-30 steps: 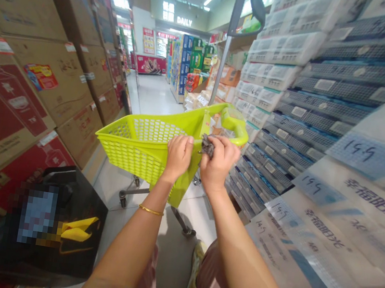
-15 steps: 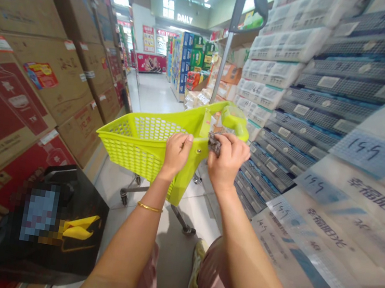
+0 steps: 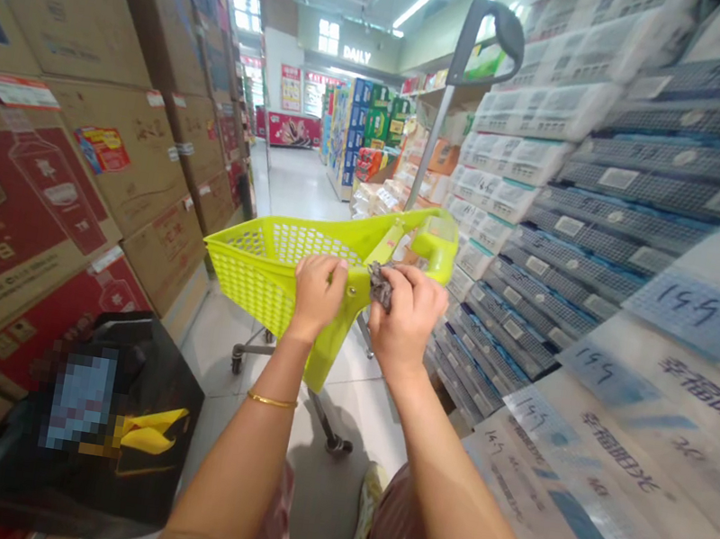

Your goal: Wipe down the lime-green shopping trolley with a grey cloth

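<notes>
A lime-green plastic shopping cart (image 3: 261,279) with perforated sides stands in front of me on a wheeled metal frame. My left hand (image 3: 316,301) is closed over its near rim, thumb on top. Crumpled grey cloth (image 3: 381,285) pokes out from the closed fingers of my right hand (image 3: 410,321), beside the cart's handle end. Most of the cloth is hidden in that hand, and I cannot tell whether it touches the rim. The curved green handle (image 3: 440,244) rises just beyond my right hand.
Stacked cartons (image 3: 114,135) line the left side, with a black bag (image 3: 140,490) on the floor below them. Wrapped paper packs (image 3: 561,247) are piled along the right. Behind the cart rises a metal pole with a dark grip (image 3: 464,45). The tiled aisle (image 3: 292,181) runs ahead.
My right hand moved right along the cart's end with the cloth, then came back left. The cart has turned slightly, and my left hand has stayed on its rim. The view has shifted a little.
</notes>
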{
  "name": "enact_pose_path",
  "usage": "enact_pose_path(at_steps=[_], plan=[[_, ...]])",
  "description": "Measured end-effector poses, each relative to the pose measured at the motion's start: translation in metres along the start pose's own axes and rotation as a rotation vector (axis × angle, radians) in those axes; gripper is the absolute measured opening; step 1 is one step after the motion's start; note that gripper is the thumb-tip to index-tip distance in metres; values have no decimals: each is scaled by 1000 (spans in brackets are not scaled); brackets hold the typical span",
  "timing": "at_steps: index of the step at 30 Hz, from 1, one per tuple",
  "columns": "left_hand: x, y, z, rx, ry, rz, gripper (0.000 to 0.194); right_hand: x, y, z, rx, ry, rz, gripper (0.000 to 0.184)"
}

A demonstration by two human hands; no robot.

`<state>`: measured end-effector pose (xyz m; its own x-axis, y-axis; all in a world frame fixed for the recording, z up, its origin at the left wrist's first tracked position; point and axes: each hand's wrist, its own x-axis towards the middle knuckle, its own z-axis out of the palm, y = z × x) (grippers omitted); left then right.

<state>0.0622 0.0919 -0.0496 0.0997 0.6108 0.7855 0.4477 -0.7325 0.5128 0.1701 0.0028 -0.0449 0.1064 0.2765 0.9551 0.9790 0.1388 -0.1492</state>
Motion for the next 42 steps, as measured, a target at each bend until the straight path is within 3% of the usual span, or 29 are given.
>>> enact_pose_path(at_steps=[4, 11, 17, 24, 28, 34, 42], plan=[[0, 19, 1, -41, -60, 139, 30, -2, -6, 5, 29, -24, 14, 30], [-2, 25, 18, -4, -135, 126, 35, -2, 5, 6, 9, -37, 11, 28], [-6, 35, 19, 80, -106, 119, 42, 7, 18, -6, -23, 49, -7, 26], [-9, 40, 18, 118, -72, 107, 41, 19, 35, -18, -3, 233, 126, 27], [-9, 39, 17, 137, -52, 101, 40, 13, 23, -12, 7, 218, 68, 29], [-7, 27, 18, 132, -59, 102, 33, -2, -2, 6, -26, 62, -47, 22], [-6, 30, 13, 126, -73, 136, 40, 5, 12, -4, 23, 77, -3, 27]])
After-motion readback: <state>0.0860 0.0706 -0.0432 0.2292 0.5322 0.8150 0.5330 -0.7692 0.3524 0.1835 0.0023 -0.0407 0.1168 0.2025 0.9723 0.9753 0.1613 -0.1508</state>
